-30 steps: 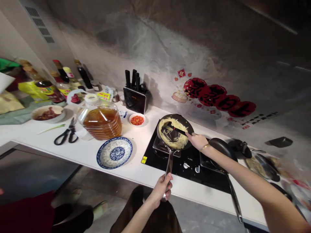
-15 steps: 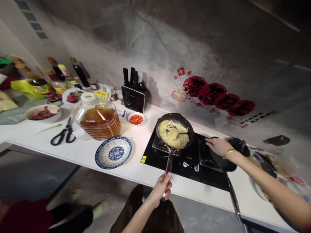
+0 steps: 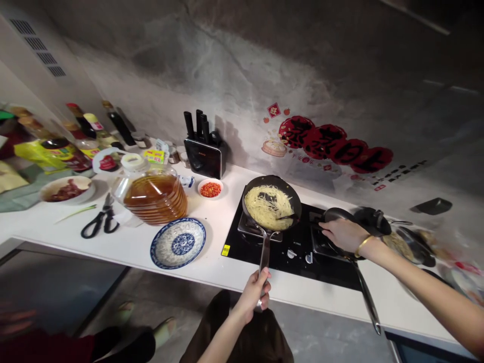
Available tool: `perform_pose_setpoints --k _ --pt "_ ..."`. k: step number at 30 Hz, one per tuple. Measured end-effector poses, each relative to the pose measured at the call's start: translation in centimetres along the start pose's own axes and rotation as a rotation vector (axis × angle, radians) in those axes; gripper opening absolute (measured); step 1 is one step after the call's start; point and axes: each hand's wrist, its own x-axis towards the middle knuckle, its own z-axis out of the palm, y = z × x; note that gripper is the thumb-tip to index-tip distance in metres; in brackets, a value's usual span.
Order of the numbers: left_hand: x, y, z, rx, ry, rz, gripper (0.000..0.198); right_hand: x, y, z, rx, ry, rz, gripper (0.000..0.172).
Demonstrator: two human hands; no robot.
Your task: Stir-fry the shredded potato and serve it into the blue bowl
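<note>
My left hand (image 3: 256,292) is closed round the long metal handle of a dark frying pan (image 3: 291,194), which sits on the left burner. Pale yellow shreds (image 3: 264,204), like shredded potato, fill the pan, with a small dark gap near their middle. My right hand (image 3: 345,233), a gold bangle at its wrist, grips a dark spatula (image 3: 288,217); the blade lies in the shreds at the pan's right side. Much of the spatula's handle is hard to see against the black hob. Beneath my right hand stands a second dark pan (image 3: 336,214), its handle pointing towards me.
The black gas hob (image 3: 280,257) is set in a white counter (image 3: 223,242). On its left are a blue-and-white plate (image 3: 166,252), chopped red chilli (image 3: 210,189), an oil jug (image 3: 155,196), a knife block (image 3: 204,157), scissors (image 3: 99,222) and a meat bowl (image 3: 66,194). Someone's hand (image 3: 17,320) shows lower left.
The spatula blade has shifted downward in the pan, and the shreds now lie more spread out around a gap. My left hand keeps its hold on the pan handle.
</note>
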Motion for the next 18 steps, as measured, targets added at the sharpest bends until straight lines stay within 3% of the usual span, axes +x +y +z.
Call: perform_pose_setpoints --k 2,4,7,10,12,15,18 --pt "-0.1 0.1 0.0 0.007 0.006 -0.002 0.051 -0.3 -0.9 0.2 -0.041 0.024 -0.079 0.04" --pt "-0.2 0.1 0.1 0.014 0.008 -0.007 0.05 1.1 -2.7 0.6 -0.083 0.089 -0.116 0.041" --pt "-0.3 0.2 0.1 0.014 0.014 -0.014 0.051 5.1 -5.1 1.0 -0.078 0.136 -0.067 0.044" --pt "-0.2 0.3 0.2 0.013 0.015 -0.012 0.052 7.7 -4.9 0.9 -0.007 0.096 0.029 0.044" --pt "-0.2 0.3 0.2 0.008 0.011 -0.01 0.053 7.2 -3.2 0.7 0.015 0.061 0.064 0.042" --pt "-0.1 0.3 0.2 0.003 0.007 -0.005 0.054 3.8 -0.5 0.4 0.053 0.008 0.012 0.039" --pt "0.0 0.3 0.2 -0.003 -0.001 0.001 0.053 1.4 -0.2 0.3 0.03 0.0 -0.109 0.04"
